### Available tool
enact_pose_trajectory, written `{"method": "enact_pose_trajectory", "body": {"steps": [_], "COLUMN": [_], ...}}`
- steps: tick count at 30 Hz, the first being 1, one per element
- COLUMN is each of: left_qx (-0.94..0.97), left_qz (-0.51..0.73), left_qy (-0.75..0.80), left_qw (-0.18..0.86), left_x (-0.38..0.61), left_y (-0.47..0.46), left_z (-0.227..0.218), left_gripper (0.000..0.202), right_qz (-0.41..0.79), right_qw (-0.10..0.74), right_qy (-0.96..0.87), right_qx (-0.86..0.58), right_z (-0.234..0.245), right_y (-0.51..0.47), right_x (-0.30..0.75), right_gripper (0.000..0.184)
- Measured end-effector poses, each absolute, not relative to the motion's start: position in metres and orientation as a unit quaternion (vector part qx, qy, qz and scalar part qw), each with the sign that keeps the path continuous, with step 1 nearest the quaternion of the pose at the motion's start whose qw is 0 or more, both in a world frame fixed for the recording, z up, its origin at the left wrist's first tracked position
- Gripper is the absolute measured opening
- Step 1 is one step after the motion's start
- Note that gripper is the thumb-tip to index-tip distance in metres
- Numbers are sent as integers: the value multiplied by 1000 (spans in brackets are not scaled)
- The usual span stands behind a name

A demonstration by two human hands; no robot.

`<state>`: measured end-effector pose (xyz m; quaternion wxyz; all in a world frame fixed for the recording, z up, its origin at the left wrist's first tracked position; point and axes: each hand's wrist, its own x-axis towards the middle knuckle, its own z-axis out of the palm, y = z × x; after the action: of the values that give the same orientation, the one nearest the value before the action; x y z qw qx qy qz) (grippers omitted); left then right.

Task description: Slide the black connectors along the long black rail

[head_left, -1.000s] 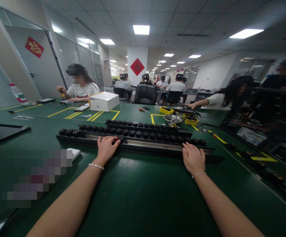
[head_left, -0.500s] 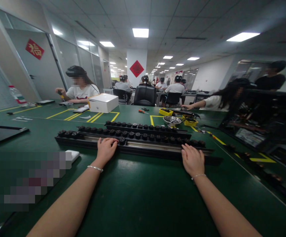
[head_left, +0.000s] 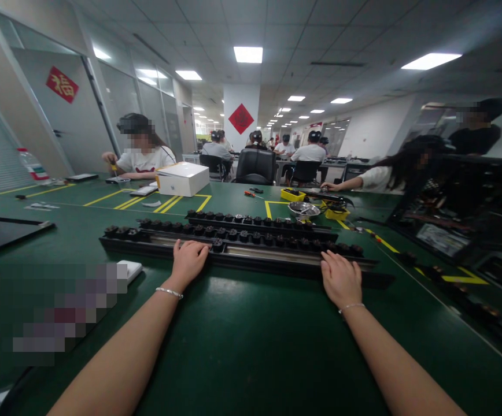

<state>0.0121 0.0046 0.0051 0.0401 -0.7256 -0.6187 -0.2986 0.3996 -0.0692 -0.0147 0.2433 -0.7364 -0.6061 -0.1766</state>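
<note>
Closest to me on the bench lies a long black channel (head_left: 268, 270) with a shiny inner strip and a few round black socket-like pieces. My left hand (head_left: 189, 261) rests over its left half, fingers stretched across the edge. Its right-hand fingertips are beside a single black piece (head_left: 218, 245) in the channel; whether they touch it I cannot tell. Toward the channel's right end, my right hand (head_left: 341, 278) lies palm down with its fingers extended over the rim. Both thumbs are mostly hidden. Behind run further black strips (head_left: 268, 222) lined with several similar pieces.
A white box (head_left: 184, 180), a screwdriver (head_left: 251, 193), a metal bowl (head_left: 303, 209) and yellow trays (head_left: 292, 195) stand farther back on the green bench (head_left: 251, 335). A dark open frame (head_left: 446, 202) rises at right. Co-workers sit at left and right. A pixelated item lies at left.
The view has shifted very slightly. Both hands stay in the same places on the channel. The co-worker at left has moved a hand a little.
</note>
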Motion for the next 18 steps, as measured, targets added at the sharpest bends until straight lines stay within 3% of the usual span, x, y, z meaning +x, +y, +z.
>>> {"method": "enact_pose_trajectory", "body": {"steps": [18], "left_qx": [-739], "left_qz": [-299], "left_qy": [-603], "left_qw": [39], "left_x": [11], "left_y": [5], "left_z": [3], "left_gripper": [31], "right_qz": [-187], "right_qw": [241], "right_qy": [-606], "right_qx": [-735], "right_z": [-17], "right_y": [-68], "right_x": [401], "right_gripper": [49]}}
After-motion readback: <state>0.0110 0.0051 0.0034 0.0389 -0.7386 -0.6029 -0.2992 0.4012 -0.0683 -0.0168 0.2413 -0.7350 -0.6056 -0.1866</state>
